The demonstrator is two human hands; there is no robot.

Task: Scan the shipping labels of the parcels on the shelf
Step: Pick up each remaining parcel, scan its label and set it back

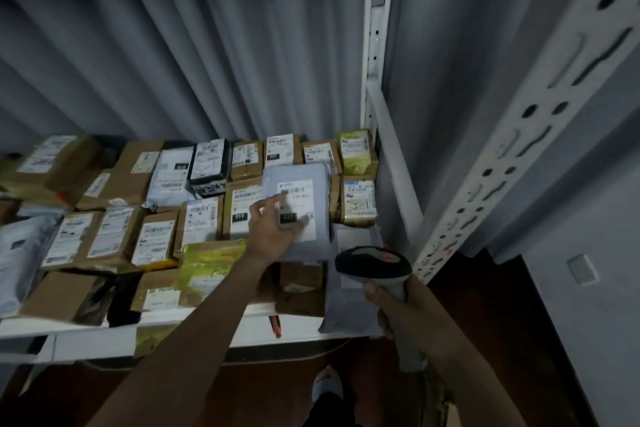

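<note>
Our left hand (pixel 273 232) rests with loose fingers on the grey mailer's (pixel 313 215) label (pixel 298 208) on the shelf (pixel 207 322), while our right hand (pixel 388 308) grips the scanner (pixel 374 265) just beside it.

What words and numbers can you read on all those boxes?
"010": black tag on the brown box label.
"010": upside down, black tag on the grey bag.
"221": black tag on the back-row box.
Other label print is too blurred to read.

one barcode scanner (pixel 375 265), two hands, left (pixel 273 232) and right (pixel 389 302), roughly two dozen labelled parcels (pixel 294 208), one shelf (pixel 194 317)
</note>
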